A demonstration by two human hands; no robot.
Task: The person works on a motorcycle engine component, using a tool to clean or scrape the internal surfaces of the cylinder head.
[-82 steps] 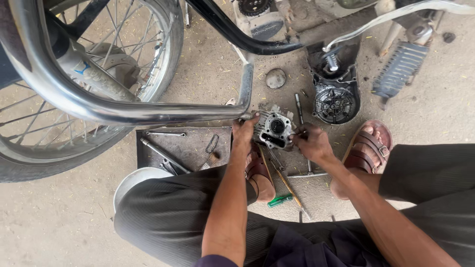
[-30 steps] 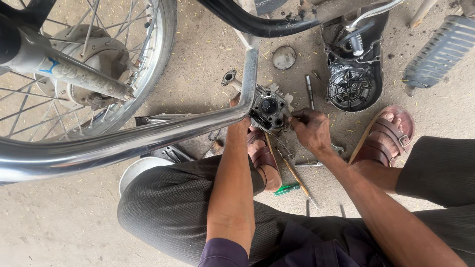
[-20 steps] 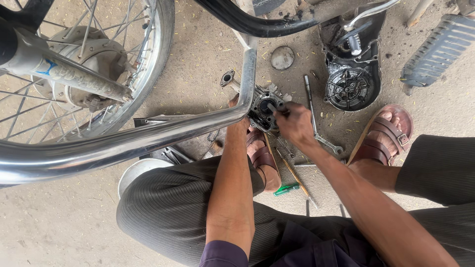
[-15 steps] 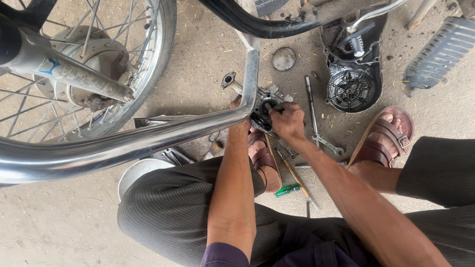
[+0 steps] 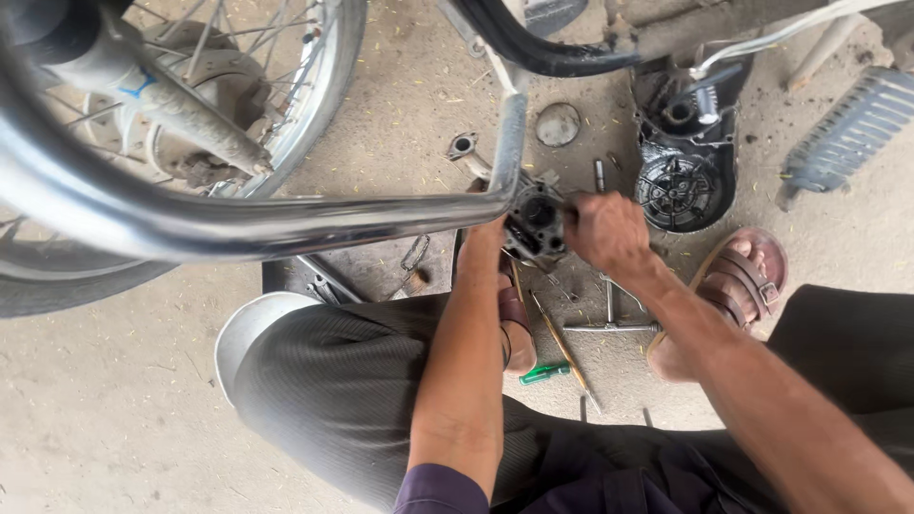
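Note:
I crouch over a small greasy metal engine part [image 5: 535, 221] held just above the concrete floor. My left hand [image 5: 487, 236] grips its left side, partly hidden behind a chrome motorcycle bar [image 5: 286, 221]. My right hand [image 5: 606, 231] is closed on its right side. Whether a tool sits in that fist is hidden. A T-shaped metal wrench [image 5: 609, 319] lies on the floor under my right wrist. A green-handled screwdriver [image 5: 550, 366] lies beside my left foot.
A spoked motorcycle wheel [image 5: 171, 105] fills the upper left. A black engine cover [image 5: 681, 157] lies ahead on the right, a round metal disc [image 5: 557, 124] beside it. A ribbed grey plate [image 5: 843, 128] is at far right. A dark tray [image 5: 324, 276] and white bowl [image 5: 249, 328] sit left.
My right hand has moved from the part's right edge onto the part and closed over it. The T-shaped wrench now lies on the floor. My view has shifted slightly.

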